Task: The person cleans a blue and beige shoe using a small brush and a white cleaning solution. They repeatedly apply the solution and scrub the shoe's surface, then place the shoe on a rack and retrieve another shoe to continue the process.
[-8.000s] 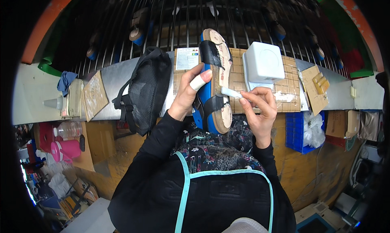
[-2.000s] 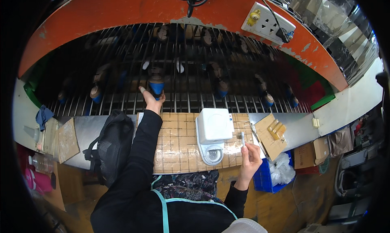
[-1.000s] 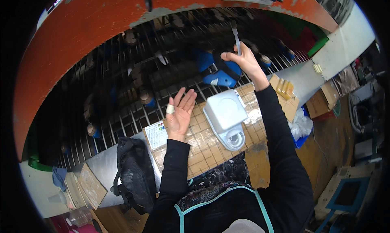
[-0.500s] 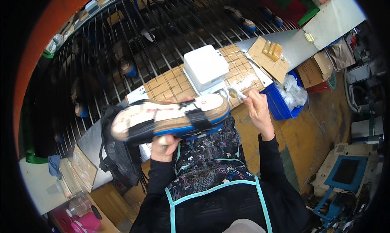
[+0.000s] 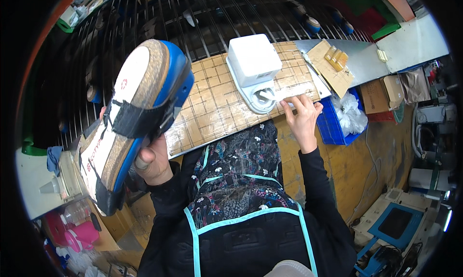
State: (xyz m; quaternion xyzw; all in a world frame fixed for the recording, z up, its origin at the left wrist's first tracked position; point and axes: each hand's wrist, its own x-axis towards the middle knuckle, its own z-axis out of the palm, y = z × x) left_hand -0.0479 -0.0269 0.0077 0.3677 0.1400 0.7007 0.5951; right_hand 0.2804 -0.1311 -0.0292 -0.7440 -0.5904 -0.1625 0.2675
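My left hand grips a sandal, sole turned toward me, with a pale sole face, a cork-like edge and black straps; a blue shoe last sits in it. The sandal stands tilted at the left, toe and heel running up and down. My right hand is closed on the white handle of a brush. The brush's head dips into the round cup of a white dispenser, so its bristles are hidden. That dispenser rests on a cardboard-covered board in front of me.
Behind the board runs a rack of metal rods bearing more shoes. A cardboard piece with yellowish blocks lies right of the dispenser. Below it stands a blue crate with clear plastic bags. A pink item is at lower left.
The sandal has swung from lying across in front of me to upright at the left, closer to the camera. My right hand has brought the brush down into the dispenser's cup.
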